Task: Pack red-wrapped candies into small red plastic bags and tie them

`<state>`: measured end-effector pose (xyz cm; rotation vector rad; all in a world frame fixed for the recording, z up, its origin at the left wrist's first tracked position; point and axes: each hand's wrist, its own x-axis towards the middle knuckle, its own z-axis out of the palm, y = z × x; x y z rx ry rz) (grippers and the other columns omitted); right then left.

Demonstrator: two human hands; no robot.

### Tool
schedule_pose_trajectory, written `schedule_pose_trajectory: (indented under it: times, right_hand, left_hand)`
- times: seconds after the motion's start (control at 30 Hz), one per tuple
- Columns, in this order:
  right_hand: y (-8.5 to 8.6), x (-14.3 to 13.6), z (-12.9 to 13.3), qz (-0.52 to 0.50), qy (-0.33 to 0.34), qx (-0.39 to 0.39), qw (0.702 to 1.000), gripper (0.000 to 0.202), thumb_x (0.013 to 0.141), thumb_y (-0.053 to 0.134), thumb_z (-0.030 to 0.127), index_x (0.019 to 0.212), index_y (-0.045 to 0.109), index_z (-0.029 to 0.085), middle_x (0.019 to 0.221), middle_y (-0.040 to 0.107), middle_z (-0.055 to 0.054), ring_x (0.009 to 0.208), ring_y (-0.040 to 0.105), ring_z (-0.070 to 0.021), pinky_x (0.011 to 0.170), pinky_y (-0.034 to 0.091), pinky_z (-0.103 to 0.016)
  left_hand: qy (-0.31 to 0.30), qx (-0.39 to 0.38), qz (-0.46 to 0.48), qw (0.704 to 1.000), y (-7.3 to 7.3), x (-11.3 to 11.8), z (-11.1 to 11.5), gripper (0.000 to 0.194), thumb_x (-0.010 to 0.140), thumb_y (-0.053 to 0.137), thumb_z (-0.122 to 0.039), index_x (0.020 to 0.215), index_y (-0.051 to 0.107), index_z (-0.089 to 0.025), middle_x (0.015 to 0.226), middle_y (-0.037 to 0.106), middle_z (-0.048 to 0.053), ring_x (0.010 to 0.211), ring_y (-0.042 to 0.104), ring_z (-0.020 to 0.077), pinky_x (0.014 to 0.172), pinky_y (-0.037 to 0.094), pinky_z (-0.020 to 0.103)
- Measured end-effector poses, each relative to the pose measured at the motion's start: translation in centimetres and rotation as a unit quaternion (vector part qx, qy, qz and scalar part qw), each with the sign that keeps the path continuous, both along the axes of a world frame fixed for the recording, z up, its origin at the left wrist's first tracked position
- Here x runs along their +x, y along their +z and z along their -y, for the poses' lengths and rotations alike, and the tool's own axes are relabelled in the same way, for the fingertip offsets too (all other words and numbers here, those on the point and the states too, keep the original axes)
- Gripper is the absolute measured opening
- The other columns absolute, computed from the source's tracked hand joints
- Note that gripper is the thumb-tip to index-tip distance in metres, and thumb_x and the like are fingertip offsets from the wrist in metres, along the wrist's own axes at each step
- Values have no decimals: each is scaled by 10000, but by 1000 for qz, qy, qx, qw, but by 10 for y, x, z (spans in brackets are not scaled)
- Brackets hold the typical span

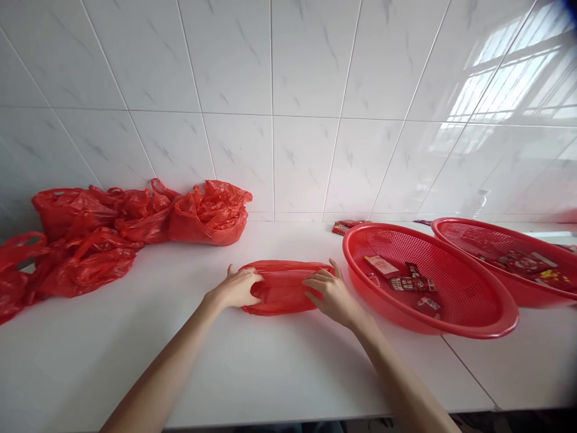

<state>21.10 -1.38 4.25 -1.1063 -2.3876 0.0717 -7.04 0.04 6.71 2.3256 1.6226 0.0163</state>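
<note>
Head view
- Bag (283, 291): one, red, thin film, lying on the counter (279, 373) at centre of frame, mouth spread between the hands
- Left hand (238, 287): half curled, thumb and fingers apart, touching the bag's left end; whether it pinches the film, cannot tell
- Right hand (333, 296): fingers bent, laid over the bag's right end; firmness of hold, cannot tell
- Near basket (464, 282): red, right of centre, just beside the right hand; a few packets (403, 284) inside
- Far basket (451, 231): red, right edge of frame, more packets
- Bulky bags (210, 219): red, left of frame, contents hidden
- Risk, film: likely tearing, if the ends are pulled too hard
- Risk, mouth: could fold shut, if either hand slips
- Risk, near basket: might be knocked, if the right hand swings outward
</note>
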Motion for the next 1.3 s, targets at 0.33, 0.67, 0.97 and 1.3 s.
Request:
schedule_pose_trajectory:
  times: [0.33,0.67,0.97,1.3]
  right_hand:
    - [-7,7,-5,99,-133,-169,972,464,870,576,378,1279,521,167,1254,614,-185,1213,546,-331,1144,130,-610]
    - [-1,-2,1,37,-66,-40,996,156,875,604,296,1003,675,241,1031,723,-45,1138,577,-272,1165,-18,-627]
    - [14,-8,11,-41,14,42,998,191,950,514,273,941,704,255,929,746,-8,990,632,-199,1216,55,-534]
    - [10,-9,9,-109,23,69,991,203,949,490,294,996,686,267,921,745,-16,944,646,-194,1188,249,-497]
  left_hand:
    - [-77,21,80,994,-2,-3,-1,465,736,688,-381,1195,669,-311,1339,605,52,1305,501,315,1179,-24,629]
    - [-68,77,99,990,-15,2,-6,327,797,636,-364,1107,695,-279,1221,656,56,1239,542,291,1181,19,629]
    - [-63,96,141,983,-17,12,-6,250,861,585,-389,1053,693,-270,1184,681,47,1186,573,272,1163,-24,654]
    - [-130,221,185,949,-6,30,7,270,949,496,-392,1003,714,-242,1071,726,36,1062,641,209,1216,67,562]
